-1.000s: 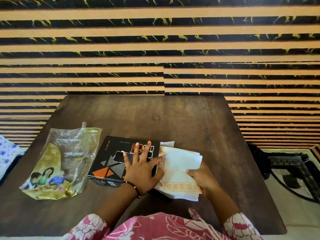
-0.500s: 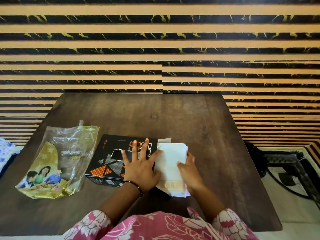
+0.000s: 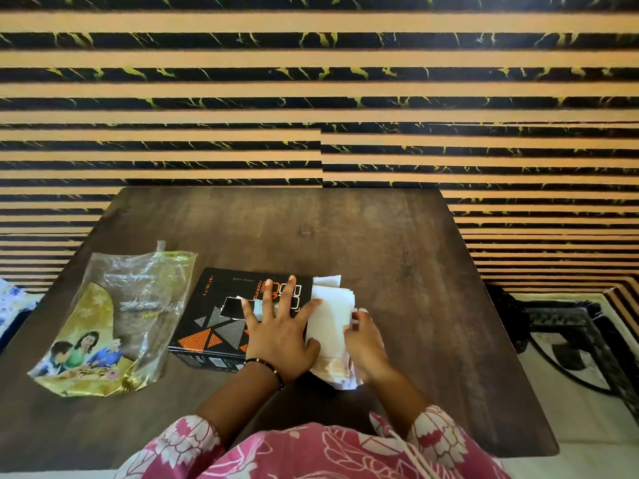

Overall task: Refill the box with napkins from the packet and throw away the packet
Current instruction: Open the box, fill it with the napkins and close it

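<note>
A black box (image 3: 221, 312) with orange and grey triangles lies flat on the dark wooden table (image 3: 397, 257), a torn opening in its top. My left hand (image 3: 280, 335) presses flat on the box's right half, fingers spread. A stack of white napkins (image 3: 330, 323) with a gold border juts out of the box's right end. My right hand (image 3: 366, 340) grips the stack's right edge and pushes it toward the box. The empty clear plastic packet (image 3: 114, 326), printed with a family picture, lies flat to the left of the box.
The table stands against a wall of black and tan stripes. A dark metal stand (image 3: 567, 326) sits on a patterned rug to the right of the table. A floral cloth (image 3: 14, 305) shows at the left edge.
The napkin stack has slid leftward, further into the box's right end, with my right hand moving in behind it. My left hand stays pressed on the box.
</note>
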{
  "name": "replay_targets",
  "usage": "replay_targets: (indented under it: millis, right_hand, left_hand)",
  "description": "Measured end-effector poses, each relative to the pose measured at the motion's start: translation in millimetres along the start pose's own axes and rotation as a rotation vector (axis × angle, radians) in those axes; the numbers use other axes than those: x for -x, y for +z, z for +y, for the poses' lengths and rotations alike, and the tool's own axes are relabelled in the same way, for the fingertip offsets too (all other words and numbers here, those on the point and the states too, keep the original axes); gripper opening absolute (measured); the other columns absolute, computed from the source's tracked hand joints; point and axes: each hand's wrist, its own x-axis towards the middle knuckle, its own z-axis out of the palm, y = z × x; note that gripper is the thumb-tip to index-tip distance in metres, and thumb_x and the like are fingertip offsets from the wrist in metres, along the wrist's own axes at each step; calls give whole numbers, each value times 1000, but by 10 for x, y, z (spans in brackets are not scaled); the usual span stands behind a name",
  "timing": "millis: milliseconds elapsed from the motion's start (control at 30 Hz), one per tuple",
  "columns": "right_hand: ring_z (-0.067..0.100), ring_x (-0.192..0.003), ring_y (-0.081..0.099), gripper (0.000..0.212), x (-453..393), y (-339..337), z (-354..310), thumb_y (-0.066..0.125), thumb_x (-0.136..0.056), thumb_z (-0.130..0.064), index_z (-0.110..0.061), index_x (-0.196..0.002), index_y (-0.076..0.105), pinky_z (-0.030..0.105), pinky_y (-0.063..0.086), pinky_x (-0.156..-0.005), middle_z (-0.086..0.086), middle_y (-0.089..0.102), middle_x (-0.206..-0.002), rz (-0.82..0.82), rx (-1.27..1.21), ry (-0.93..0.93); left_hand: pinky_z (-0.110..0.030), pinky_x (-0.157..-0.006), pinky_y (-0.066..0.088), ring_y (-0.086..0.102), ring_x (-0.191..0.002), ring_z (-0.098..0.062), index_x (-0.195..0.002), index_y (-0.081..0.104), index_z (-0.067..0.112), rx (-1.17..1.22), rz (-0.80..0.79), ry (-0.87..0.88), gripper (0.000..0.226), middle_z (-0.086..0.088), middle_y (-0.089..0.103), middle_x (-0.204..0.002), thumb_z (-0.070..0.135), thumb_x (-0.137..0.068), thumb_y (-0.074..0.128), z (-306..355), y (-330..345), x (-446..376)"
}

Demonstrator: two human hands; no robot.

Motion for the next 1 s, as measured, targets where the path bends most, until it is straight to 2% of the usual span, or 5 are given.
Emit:
replay_targets:
  millis: [233, 467, 633, 800, 1000]
  right_hand:
    - [15, -82, 63, 14, 52, -146, 124, 52, -89, -12, -11, -91, 66, 21, 53, -65, 7, 68, -99, 35, 86, -40]
    - [21, -93, 64, 30, 166, 84, -83, 39, -92, -4, -14, -95, 67, 31, 56, -77, 10, 68, -102, -279, -289, 44]
    - [24, -89, 62, 21, 167, 71, -24, 45, -92, -16, -8, -95, 63, 36, 54, -79, 9, 64, -93, -112, -452, 258]
    - [19, -94, 60, 29, 289, 194, -96, 34, -97, -12, -10, -112, 60, 30, 53, -78, 7, 61, -106, -312, -412, 230]
    - [27, -96, 65, 33, 327, 183, -109, 35, -96, -15, -9, -105, 66, 35, 57, -76, 15, 68, -105, -399, -512, 333]
  left_hand:
    - [-68, -105, -9, -19, -140, -38, -137, 13, 47, -8, 5, 7, 66, -2, -12, -157, 53, -76, 36, -9, 2, 39]
    - [-69, -105, -7, -21, -139, -40, -139, 9, 47, -29, -6, 20, 67, -2, -17, -156, 55, -77, 33, -11, 1, 81]
    - [-69, -103, -14, -23, -138, -40, -139, 8, 46, -30, 3, 35, 66, -3, -17, -156, 54, -79, 33, -20, 3, 145]
    - [-64, -98, -28, -25, -137, -37, -139, 8, 46, -40, 21, 60, 60, -5, -16, -156, 59, -84, 27, -20, -11, 167]
    - [-60, -108, -19, -21, -140, -37, -140, 8, 45, -5, 30, 75, 58, -6, -16, -156, 55, -85, 26, -31, -3, 184]
